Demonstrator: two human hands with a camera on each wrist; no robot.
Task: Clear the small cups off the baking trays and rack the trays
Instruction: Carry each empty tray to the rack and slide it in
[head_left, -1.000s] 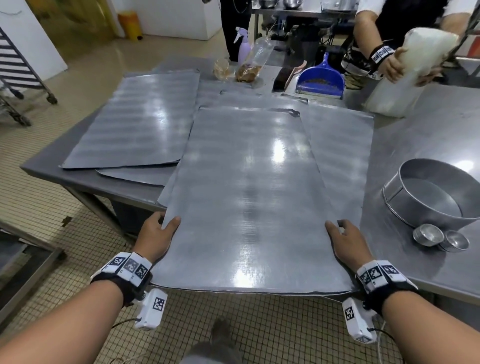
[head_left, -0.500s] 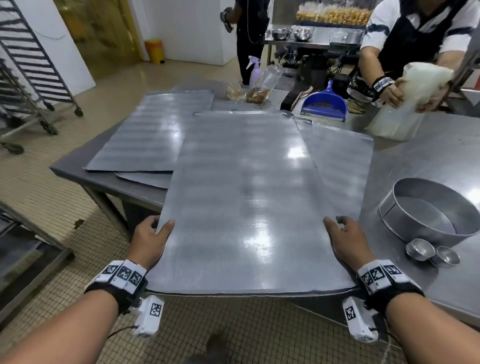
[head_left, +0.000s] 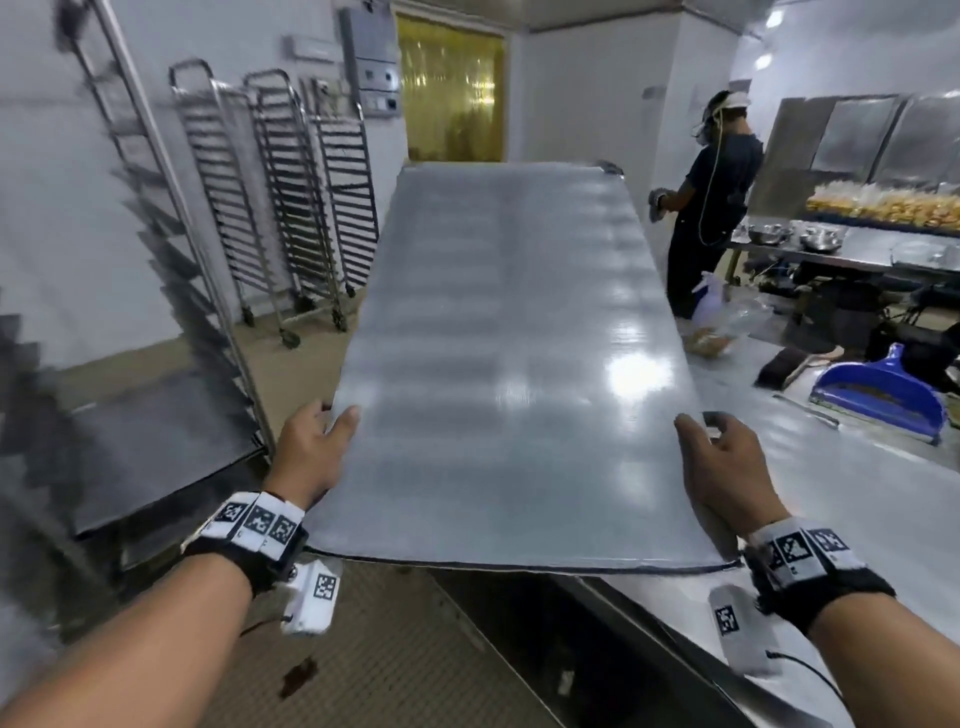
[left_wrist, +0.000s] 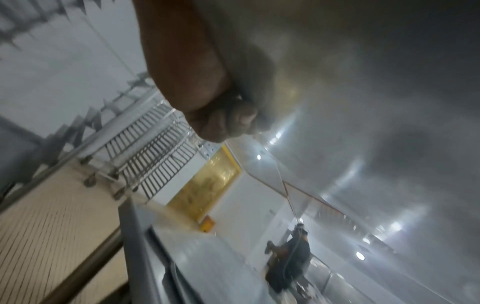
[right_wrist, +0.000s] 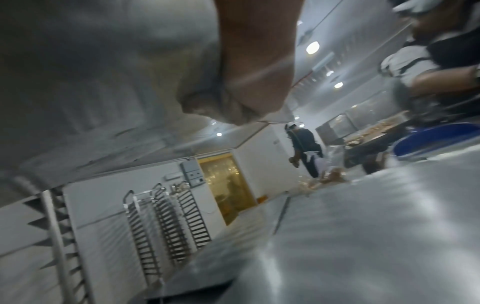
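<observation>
Both forearms reaching in from the lower corners of the head view, wrists banded with black straps carrying white blocks of square black-and-white marker codes; no readable words or brand names anywhere. Left hand (head_left: 306, 452) at centre left, thumb laid on top of the baking tray (head_left: 509, 374), fingers curled under its left edge, gripping it. Right hand (head_left: 727, 467) at centre right, thumb on top, fingers wrapped under the right edge, likewise gripping. Tray filling the middle of the frame, raised off the steel table (head_left: 857, 499) at lower right, far end tipped upward toward the top centre. Tray racks (head_left: 291, 208) standing at upper left. Blue dustpan (head_left: 883, 395) at right, on the table.
</observation>
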